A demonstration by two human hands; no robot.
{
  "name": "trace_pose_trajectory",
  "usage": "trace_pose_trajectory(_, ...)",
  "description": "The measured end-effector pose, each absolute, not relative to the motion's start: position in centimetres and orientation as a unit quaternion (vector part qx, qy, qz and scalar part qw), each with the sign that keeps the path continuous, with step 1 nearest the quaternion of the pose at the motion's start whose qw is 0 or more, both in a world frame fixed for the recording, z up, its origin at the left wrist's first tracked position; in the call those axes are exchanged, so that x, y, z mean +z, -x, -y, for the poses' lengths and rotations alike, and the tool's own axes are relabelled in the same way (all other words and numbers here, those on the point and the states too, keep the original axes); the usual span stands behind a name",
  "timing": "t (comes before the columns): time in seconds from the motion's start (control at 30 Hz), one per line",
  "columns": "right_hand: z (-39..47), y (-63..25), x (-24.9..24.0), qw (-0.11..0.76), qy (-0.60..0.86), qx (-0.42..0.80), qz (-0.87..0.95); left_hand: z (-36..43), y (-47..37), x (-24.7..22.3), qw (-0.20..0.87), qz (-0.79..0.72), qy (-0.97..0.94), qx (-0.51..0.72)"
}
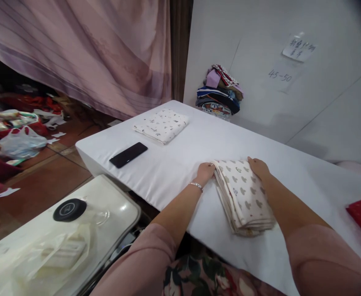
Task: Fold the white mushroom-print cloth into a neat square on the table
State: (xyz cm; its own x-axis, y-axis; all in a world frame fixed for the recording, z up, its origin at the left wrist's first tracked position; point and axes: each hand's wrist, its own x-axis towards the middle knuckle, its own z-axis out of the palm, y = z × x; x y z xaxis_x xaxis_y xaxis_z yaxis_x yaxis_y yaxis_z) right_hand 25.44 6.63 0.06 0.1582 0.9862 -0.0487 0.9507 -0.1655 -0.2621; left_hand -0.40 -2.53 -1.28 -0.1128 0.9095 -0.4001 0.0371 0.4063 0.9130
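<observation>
Head view: a white-covered table [279,164] stands against a grey wall [248,37], a pink curtain [128,53] beyond its far left. The left hand [205,172] and right hand [259,167] each pinch a far corner of the folded white cloth with grey-brown mouse-head prints [245,193], which lies on the table.

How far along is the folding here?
Done, it seems: the small-print cloth lying folded flat near the phone. In hand: the cloth with grey shapes, neatly layered, left hand and right hand at its far corners, so perhaps nearly finished. Still to do: I can't tell; the fabric pile by the wall could be waiting or finished.
</observation>
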Motion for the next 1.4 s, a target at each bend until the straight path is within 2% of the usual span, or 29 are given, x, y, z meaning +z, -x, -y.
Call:
trace_pose_trajectory(0.2,-2.8,-24.7,1.2,0.080,0.716,0.073,0.689,2.7,0.6,-0.5,0.594,-0.605,-0.351,0.398)
trace_pose_trajectory(0.33,2.4,-24.4,1.1,0.133,0.649,0.020,0.749,4.0,0.5,0.2,0.617,-0.581,-0.348,0.401)
trace_pose_trajectory(0.47,8.1,-24.1,0.7,0.167,0.606,0.056,0.776,6.0,0.2,0.5,0.628,-0.572,-0.358,0.387)
trace_pose_trajectory(0.7,14.9,-23.3,0.2,0.231,0.575,0.097,0.778,8.8,-1.2,0.3,0.540,-0.616,-0.449,0.358)
trace_pose_trajectory(0.8,17.0,-22.2,0.0,0.229,0.546,0.091,0.800,9.5,-2.0,0.4,0.489,-0.631,-0.495,0.342)
trace_pose_trajectory(0.97,18.9,-20.9,0.3,0.197,0.534,0.092,0.817,9.7,-2.7,1.1,0.431,-0.654,-0.524,0.334)
trace_pose_trajectory(1.2,18.9,-21.1,0.3,0.220,0.543,0.096,0.805,9.2,-2.5,0.7,0.470,-0.644,-0.461,0.389)
trace_pose_trajectory(1.4,18.2,-20.9,-0.2,0.252,0.544,0.111,0.793,11.3,-3.4,0.7,0.538,-0.619,-0.452,0.351)
